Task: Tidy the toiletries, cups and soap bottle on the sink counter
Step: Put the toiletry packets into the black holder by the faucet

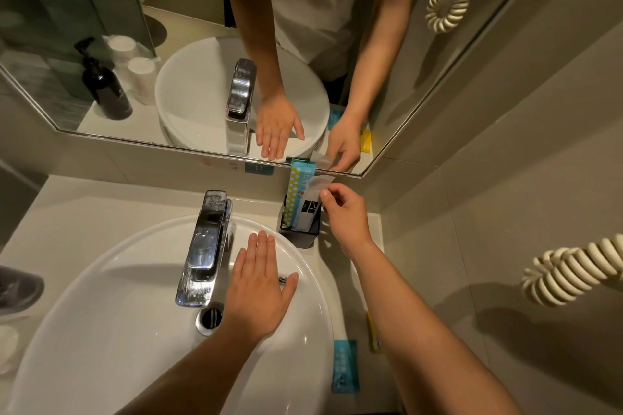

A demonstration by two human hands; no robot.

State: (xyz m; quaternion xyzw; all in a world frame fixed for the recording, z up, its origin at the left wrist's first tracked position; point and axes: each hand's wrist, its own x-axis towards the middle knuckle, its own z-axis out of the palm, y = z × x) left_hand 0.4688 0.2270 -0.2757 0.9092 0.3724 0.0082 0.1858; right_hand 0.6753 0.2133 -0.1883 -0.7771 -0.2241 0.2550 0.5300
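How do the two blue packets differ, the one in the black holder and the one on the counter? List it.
The tall light-blue dotted packet stands upright in the black holder, against the mirror; the flat blue square sachet lies on the counter beside the basin. The first is long and narrow, the second short. Both are sealed blue toiletry packets.

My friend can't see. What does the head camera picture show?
A person's right hand pinches a clear packet above a black holder of toiletry packets, beside a white sink. The left hand hovers flat over the basin.
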